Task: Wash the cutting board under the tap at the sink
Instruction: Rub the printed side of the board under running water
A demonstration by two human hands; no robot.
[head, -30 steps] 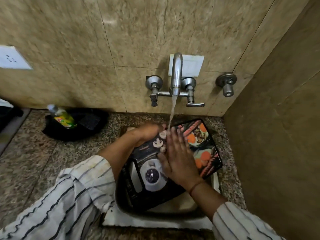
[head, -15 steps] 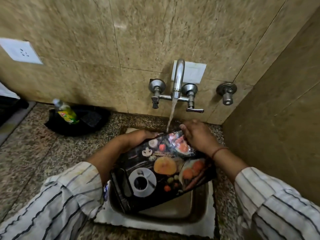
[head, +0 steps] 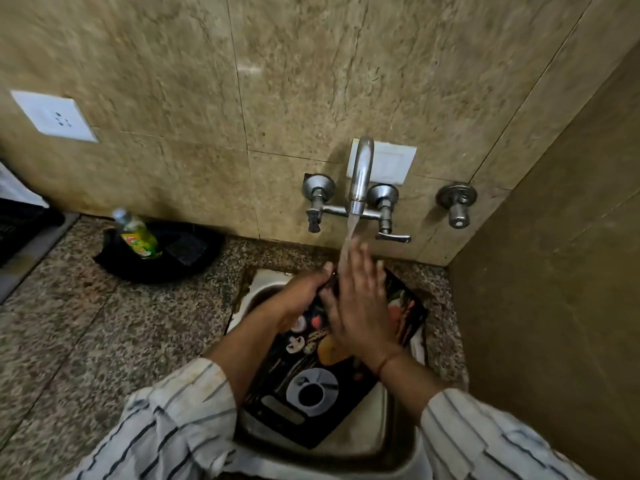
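- A black rectangular cutting board [head: 311, 386] printed with pictures of food and a coffee cup sits tilted in a steel sink [head: 367, 441] at the lower centre of the frame, its near end low in the basin and its far end raised toward the wall.
- The left hand [head: 301, 292], just left of centre, has its fingers curled around the board's far left edge, gripping it.
- The right hand [head: 360, 306], at centre, lies flat on the board's printed face with fingers straight and slightly spread, pointing toward the wall, not gripping anything.
- A curved chrome tap [head: 360, 174] is fixed to the wall above centre, with a chrome valve on each side of it. A stream of water [head: 348, 237] falls from the spout onto the fingers of the right hand and the board's far end.
- Both forearms wear white sleeves with thin dark stripes [head: 166, 427], filling the bottom of the frame; a thin thread band circles the right wrist.
- The sink is set in a speckled granite counter [head: 86, 334] that fills the left half of the lower frame.
- At middle left, a green dish soap bottle [head: 138, 237] leans in a shallow black tray [head: 156, 268] against the wall.
- Beige stone tiles [head: 173, 81] cover the wall, with a white socket plate [head: 55, 116] at upper left and a separate chrome valve [head: 457, 202] to the right of the tap.
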